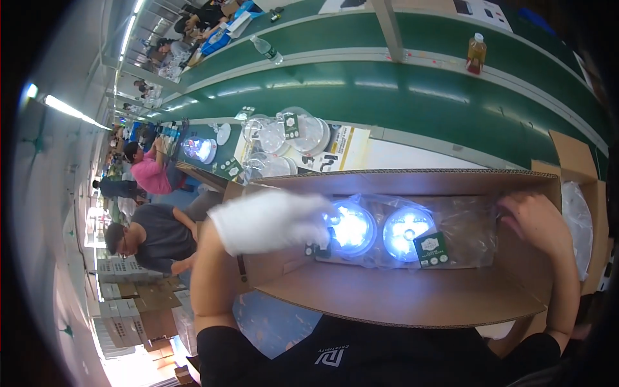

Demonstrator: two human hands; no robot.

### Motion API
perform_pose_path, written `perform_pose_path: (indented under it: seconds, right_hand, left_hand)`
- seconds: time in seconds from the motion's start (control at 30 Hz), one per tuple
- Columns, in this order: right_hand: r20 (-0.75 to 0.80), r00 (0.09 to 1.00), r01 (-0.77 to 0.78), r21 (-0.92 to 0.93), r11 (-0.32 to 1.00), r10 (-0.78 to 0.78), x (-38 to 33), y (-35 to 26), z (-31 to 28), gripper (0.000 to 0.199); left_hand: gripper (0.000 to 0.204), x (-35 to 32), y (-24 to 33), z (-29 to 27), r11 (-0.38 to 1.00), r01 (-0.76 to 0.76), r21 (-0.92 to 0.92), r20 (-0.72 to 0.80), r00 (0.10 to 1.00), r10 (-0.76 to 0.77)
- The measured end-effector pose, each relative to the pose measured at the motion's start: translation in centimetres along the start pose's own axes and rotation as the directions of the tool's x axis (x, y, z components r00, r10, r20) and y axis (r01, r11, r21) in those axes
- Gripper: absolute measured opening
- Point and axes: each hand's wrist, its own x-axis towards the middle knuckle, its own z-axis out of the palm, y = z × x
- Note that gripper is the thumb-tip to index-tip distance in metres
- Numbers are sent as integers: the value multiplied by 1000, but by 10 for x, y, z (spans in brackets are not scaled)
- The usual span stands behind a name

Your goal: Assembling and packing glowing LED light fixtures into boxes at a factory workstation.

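Well, both of my hands are inside the long open carton [400, 300], where two round, brightly lit discs lie side by side in clear plastic. My left hand [274, 222], in a white glove, is at the left lit disc [354, 231]; it is blurred, so I cannot tell whether the fingers are pinching the rim or only passing over it. My bare right hand [535, 219] reaches in at the carton's right end, fingers bent toward the clear plastic film [471, 242]; I cannot tell whether they grip it. The right lit disc [407, 229] sits just beside the other, with a green tag [431, 250] over its near right edge. To handle these well, I would judge, the gloved fingers should take a disc by its rim, keeping off the glowing face, while the bare hand holds the film flat so that it doesn't bunch up underneath. The discs look smooth and could scrape, so I would keep a layer of plastic between them and leave the tag lying flat. On the table beyond the carton's far wall, more clear discs [309, 135] are gathered, so my left elbow should stay low.
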Motion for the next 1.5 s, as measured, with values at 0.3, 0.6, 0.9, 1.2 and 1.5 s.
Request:
perform_pose_path:
  seconds: [0.3,0.6,0.9,1.2,1.5]
  right_hand:
    - [-113,991,77,69,995,-69,2,-11,-2,15]
    - [-124,988,107,149,983,-89,-2,-14,-3,13]
    - [-71,996,70,162,984,-59,5,-16,-8,13]
    - [-49,999,20,181,983,-11,14,-15,-9,13]
    - [-84,992,103,143,984,-92,11,-6,-1,16]
  left_hand:
    - [47,122,-237,-80,707,613,352,-517,757,-400]
    - [65,160,-300,-57,816,558,152,-382,794,-473]
    - [56,160,-329,-62,841,539,47,-440,767,-467]
    - [32,172,-351,-53,877,477,-52,-570,707,-418]
    - [26,128,-262,-82,940,342,21,-853,497,-161]
